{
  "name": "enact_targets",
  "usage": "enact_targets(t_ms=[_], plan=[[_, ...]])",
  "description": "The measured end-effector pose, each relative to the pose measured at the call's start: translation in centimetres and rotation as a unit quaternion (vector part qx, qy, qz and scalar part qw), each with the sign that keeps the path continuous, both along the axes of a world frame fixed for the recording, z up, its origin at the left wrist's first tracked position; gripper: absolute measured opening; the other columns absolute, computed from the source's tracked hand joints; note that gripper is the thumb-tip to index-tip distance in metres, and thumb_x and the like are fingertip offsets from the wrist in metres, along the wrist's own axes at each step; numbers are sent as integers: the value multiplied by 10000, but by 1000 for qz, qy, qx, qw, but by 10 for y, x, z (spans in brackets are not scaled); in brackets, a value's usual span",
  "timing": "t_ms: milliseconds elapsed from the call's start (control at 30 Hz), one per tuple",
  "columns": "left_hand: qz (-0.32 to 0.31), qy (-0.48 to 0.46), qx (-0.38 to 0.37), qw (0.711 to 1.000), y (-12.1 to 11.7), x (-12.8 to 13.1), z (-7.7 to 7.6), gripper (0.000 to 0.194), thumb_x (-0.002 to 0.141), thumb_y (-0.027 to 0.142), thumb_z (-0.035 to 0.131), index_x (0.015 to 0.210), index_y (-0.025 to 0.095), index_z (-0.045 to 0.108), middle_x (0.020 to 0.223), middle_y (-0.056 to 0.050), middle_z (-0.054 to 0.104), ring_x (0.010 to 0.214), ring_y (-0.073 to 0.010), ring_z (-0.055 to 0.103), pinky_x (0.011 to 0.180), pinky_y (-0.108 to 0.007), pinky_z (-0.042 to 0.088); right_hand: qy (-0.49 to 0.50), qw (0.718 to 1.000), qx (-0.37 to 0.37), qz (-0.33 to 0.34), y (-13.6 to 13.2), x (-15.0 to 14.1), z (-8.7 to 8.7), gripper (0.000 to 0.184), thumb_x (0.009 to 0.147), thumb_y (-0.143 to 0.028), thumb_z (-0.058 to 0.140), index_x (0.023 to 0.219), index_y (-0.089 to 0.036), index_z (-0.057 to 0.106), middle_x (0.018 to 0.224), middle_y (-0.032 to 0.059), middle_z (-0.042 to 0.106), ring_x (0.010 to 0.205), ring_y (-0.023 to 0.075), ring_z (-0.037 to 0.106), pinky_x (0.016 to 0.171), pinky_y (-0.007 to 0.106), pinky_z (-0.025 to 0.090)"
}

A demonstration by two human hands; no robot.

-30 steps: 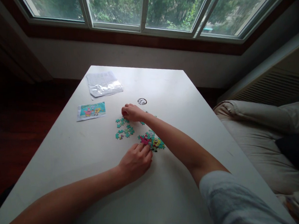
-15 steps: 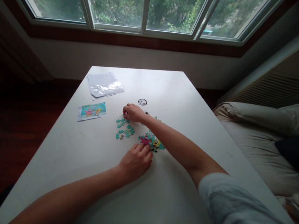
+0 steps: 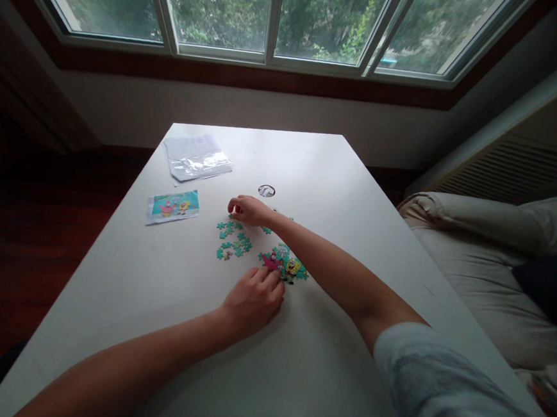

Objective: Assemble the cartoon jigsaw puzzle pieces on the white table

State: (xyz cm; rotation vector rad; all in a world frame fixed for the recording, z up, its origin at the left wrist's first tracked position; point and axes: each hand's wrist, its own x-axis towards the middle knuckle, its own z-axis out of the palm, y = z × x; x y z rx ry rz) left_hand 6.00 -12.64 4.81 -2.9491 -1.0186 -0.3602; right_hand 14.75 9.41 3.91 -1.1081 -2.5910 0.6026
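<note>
A partly joined jigsaw puzzle (image 3: 287, 264) with a pink starfish and a yellow cartoon figure lies on the white table (image 3: 178, 287). At its lower left edge rests my left hand (image 3: 257, 300), fingers curled together and touching it; the fingertips are partly hidden. My right hand (image 3: 249, 209) reaches across to the far end of the loose green jigsaw pieces (image 3: 233, 245). Its thumb and fingers are pinched, with a bit of green jigsaw piece (image 3: 231, 217) showing under the tips. My right forearm covers part of the puzzle and some pieces behind it.
A small picture sheet (image 3: 173, 207) with the cartoon figures lies at the left. Behind it are papers in a clear plastic sleeve (image 3: 198, 157). A round hole (image 3: 266, 191) shows in the tabletop. A beige sofa (image 3: 486, 269) stands along the right side.
My right hand has shifted very slightly, and its fingers have moved a little at the far loose pieces. My left hand stays at the joined puzzle.
</note>
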Motion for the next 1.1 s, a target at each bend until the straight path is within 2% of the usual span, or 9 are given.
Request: enact_targets(t_ms=[233,433,667,833,967,1100], plan=[[-5,2,-6,1000,0,0,3,154,985,212,480,1005,151,620,1095,-136,647,1099,-276,590,869,-408,492,-20,999,47,-14,0,-2,-1,235,883,-181,642,1101,-214,723,1005,61,655,924,187,601,803,262,417],[-7,5,-8,1000,0,0,5,138,978,209,492,995,154,617,1083,-134,648,1058,-272,594,842,-410,488,14,998,43,-45,-1,0,-2,289,907,-217,643,1191,-236,693,990,39,651,835,158,592,771,252,423],[-6,5,-6,1000,1,0,6,142,981,205,486,1000,153,618,1110,-136,647,1082,-273,589,858,-407,484,4,996,87,-21,4,-1,-13,212,942,-243,611,1105,-268,744,1007,55,650,950,189,592,844,270,414],[-6,4,-6,1000,1,0,6,136,978,205,492,992,156,617,1116,-136,647,1085,-271,587,862,-406,485,-23,997,78,-13,5,-2,-9,194,931,-244,606,1092,-230,714,1022,68,650,963,195,582,839,273,408],[-6,0,-8,1000,1,0,4,135,977,208,494,1004,156,616,1123,-139,644,1112,-275,580,874,-405,485,-15,998,63,-4,3,-2,-2,177,851,-200,641,1025,-191,676,952,53,661,892,186,561,764,263,387],[-5,2,-4,1000,2,-2,2,128,978,211,496,993,158,611,1098,-133,643,1081,-271,587,872,-407,490,74,997,30,-7,-6,0,-5,105,781,-142,622,877,-184,633,787,-5,625,715,136,507,671,250,357]])
